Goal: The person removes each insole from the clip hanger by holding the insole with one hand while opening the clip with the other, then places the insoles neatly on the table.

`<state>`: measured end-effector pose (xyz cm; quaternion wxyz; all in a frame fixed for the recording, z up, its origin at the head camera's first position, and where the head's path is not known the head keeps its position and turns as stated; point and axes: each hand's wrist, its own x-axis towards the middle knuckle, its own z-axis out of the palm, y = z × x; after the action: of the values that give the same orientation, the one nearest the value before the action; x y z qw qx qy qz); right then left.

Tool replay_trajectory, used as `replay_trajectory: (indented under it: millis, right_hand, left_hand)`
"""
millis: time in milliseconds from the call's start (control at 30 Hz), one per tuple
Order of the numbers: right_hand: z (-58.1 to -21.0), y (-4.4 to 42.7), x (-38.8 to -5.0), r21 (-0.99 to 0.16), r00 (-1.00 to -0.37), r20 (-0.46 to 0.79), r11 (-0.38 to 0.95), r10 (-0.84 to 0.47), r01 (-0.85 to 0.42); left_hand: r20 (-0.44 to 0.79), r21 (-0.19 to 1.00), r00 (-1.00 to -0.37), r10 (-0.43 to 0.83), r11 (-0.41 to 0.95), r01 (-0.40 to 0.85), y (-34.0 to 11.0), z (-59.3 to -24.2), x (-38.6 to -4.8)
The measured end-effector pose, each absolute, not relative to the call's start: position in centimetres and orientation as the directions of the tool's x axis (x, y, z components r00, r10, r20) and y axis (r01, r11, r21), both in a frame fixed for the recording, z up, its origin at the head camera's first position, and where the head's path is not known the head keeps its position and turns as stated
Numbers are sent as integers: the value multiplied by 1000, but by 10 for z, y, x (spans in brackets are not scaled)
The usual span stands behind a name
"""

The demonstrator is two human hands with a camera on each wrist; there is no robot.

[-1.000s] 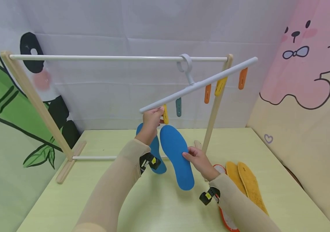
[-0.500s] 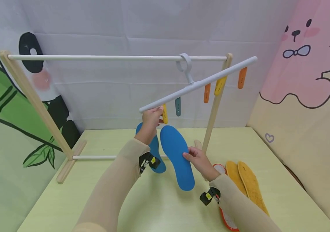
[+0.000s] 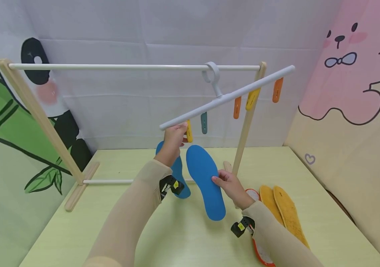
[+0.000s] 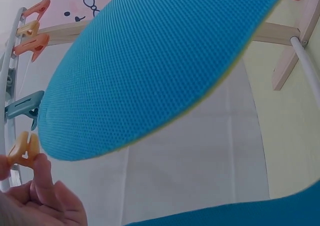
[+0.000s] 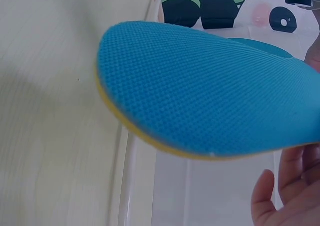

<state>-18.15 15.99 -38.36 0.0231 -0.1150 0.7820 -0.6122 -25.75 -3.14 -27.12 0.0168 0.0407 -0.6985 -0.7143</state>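
Note:
My left hand is at the low left end of the white hanger, pinching a yellow clothespin between thumb and finger. A blue insole is pinched at its edge by my right hand, upright below the hanger. Its top end lies just under the yellow clothespin, apart from it in the head view. Behind my left wrist a second blue insole hangs; my hand hides its top. Teal, orange and more yellow clothespins dangle along the tilted hanger.
The hanger hooks over the top white bar of a wooden rack on the pale table. Two yellow insoles and a red-rimmed white insole lie at right, partly under my right forearm.
The right hand and its blue insole have shifted very slightly right and down. The left hand stays at the yellow clothespin.

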Motion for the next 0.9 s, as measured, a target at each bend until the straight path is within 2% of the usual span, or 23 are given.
replay_trajectory:
  millis: [500, 900]
  right_hand:
    - [-386, 176, -179, -957, -981, 100, 253, -167, -141]
    - [-389, 187, -179, -952, -987, 101, 277, -128, -133]
  left_hand:
    - [-78, 997, -993, -90, -14, -77, -30, -271, -258]
    - [-68, 997, -994, -83, 15, -69, -23, -269, -260]
